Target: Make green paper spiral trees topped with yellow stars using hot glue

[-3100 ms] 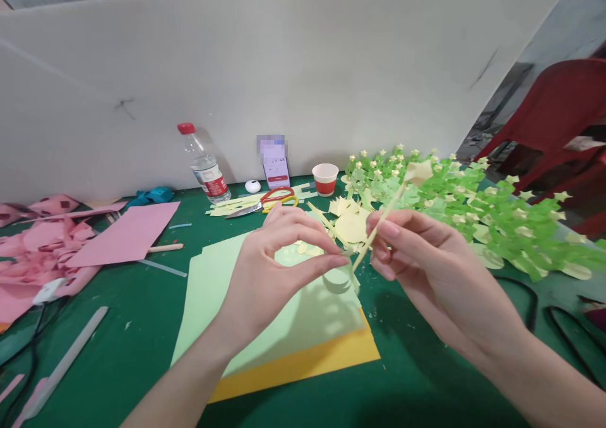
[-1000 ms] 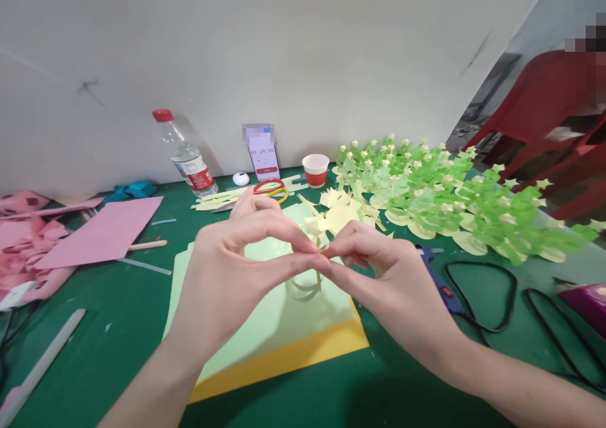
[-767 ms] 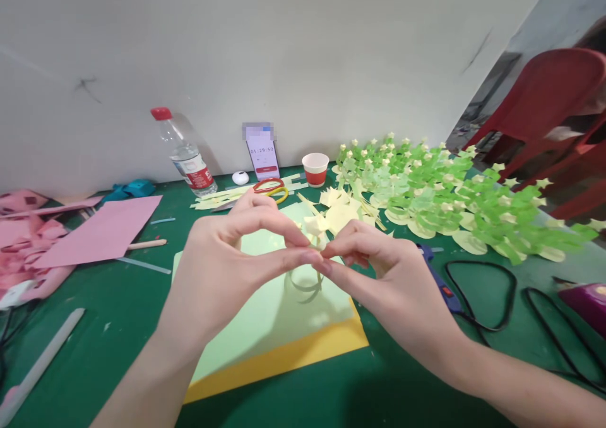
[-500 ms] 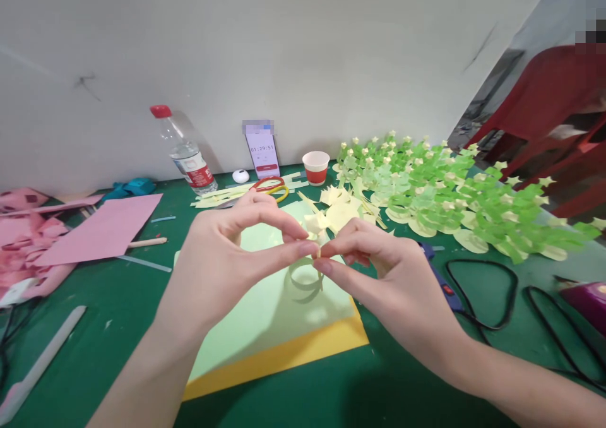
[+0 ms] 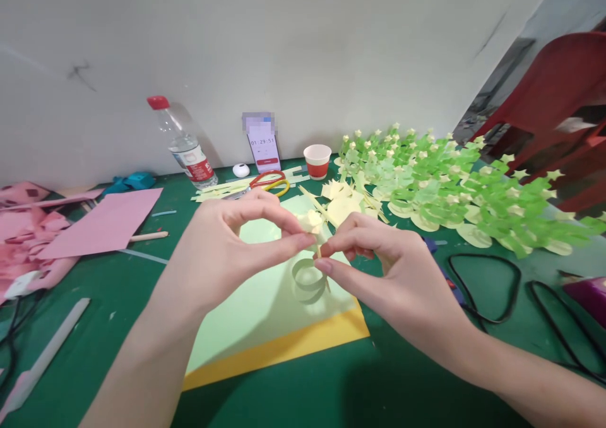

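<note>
A small pale yellow paper flower (image 5: 312, 221) is held up in front of me, over light green paper (image 5: 255, 308). My left hand (image 5: 237, 251) pinches its lower edge between thumb and fingertips. Just to the right, my right hand (image 5: 379, 264) is closed on the thin stem (image 5: 319, 250) below the flower. The fingertips of both hands nearly meet. A roll of tape (image 5: 307, 273) seems to lie on the green paper under them. The green paper rests on a yellow sheet (image 5: 284, 350).
Paper scraps (image 5: 341, 202), scissors (image 5: 272, 180), a cup (image 5: 317, 161), a phone (image 5: 262, 144) and a bottle (image 5: 192, 156) stand or lie behind. Green paper plants (image 5: 426, 175) fill the right. Pink paper (image 5: 104, 223) lies left; a black cable (image 5: 511, 289) curls right.
The view has shifted slightly. The left fingertips have moved a little away from the right ones, so more of the stem shows between them.
</note>
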`<state>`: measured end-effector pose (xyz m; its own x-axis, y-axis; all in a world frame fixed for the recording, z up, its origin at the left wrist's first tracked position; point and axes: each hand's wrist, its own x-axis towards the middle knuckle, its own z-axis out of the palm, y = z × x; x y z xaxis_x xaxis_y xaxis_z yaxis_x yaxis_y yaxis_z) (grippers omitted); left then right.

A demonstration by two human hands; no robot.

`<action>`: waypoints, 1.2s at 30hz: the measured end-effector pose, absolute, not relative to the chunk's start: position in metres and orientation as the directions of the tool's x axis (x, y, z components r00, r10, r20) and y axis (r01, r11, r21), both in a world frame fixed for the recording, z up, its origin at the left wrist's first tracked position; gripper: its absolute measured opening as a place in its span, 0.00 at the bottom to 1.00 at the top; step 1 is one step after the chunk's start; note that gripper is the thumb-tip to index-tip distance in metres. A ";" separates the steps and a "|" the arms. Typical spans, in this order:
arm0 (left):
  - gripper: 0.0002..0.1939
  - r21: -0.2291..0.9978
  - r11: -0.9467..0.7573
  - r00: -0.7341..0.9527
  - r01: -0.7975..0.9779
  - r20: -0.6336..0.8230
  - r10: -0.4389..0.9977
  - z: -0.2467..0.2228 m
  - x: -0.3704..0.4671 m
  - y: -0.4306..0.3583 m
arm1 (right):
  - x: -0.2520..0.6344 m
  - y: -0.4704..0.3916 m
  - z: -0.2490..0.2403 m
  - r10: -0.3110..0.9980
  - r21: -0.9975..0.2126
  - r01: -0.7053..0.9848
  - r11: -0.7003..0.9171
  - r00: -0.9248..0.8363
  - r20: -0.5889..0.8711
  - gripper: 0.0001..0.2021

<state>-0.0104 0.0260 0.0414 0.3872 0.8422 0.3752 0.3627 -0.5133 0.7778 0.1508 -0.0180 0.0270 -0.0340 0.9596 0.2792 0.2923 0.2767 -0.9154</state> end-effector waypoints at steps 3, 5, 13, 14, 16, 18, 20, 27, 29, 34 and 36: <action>0.04 0.773 -0.503 0.392 0.387 0.355 0.848 0.041 -0.011 0.026 | 0.151 -0.018 0.027 0.960 -0.910 0.309 0.277 -0.042 0.278 0.04; 0.04 0.770 -0.492 0.389 0.406 0.341 0.856 0.041 -0.011 0.026 | 0.151 -0.018 0.027 0.960 -0.908 0.315 0.277 -0.041 0.278 0.04; 0.04 0.745 -0.461 0.369 0.481 0.305 0.878 0.045 -0.009 0.024 | 0.152 -0.017 0.026 0.977 -0.950 0.231 0.209 -0.089 0.194 0.04; 0.04 0.746 -0.452 0.367 0.489 0.295 0.882 0.045 -0.008 0.024 | 0.152 -0.018 0.025 0.978 -0.954 0.221 0.204 -0.087 0.189 0.04; 0.04 0.745 -0.438 0.359 0.503 0.281 0.890 0.046 -0.007 0.023 | 0.152 -0.018 0.025 0.980 -0.959 0.206 0.192 -0.083 0.179 0.04; 0.04 0.741 -0.430 0.346 0.516 0.279 0.896 0.046 -0.005 0.023 | 0.151 -0.018 0.024 0.983 -0.964 0.197 0.180 -0.082 0.167 0.04; 0.04 0.742 -0.429 0.338 0.515 0.284 0.897 0.046 -0.004 0.022 | 0.151 -0.017 0.024 0.984 -0.966 0.197 0.170 -0.084 0.156 0.04; 0.06 0.758 -0.426 0.318 0.494 0.298 0.900 0.047 0.001 0.019 | 0.150 -0.017 0.023 0.983 -0.961 0.209 0.181 -0.070 0.170 0.04; 0.06 0.753 -0.427 0.315 0.500 0.301 0.900 0.047 0.002 0.019 | 0.150 -0.018 0.023 0.980 -0.956 0.214 0.199 -0.068 0.189 0.04; 0.07 0.750 -0.410 0.298 0.520 0.290 0.909 0.048 0.002 0.019 | 0.150 -0.019 0.022 0.973 -0.948 0.220 0.231 -0.053 0.225 0.04; 0.08 0.748 -0.406 0.296 0.524 0.287 0.911 0.048 0.002 0.019 | 0.150 -0.019 0.022 0.970 -0.945 0.220 0.243 -0.056 0.237 0.04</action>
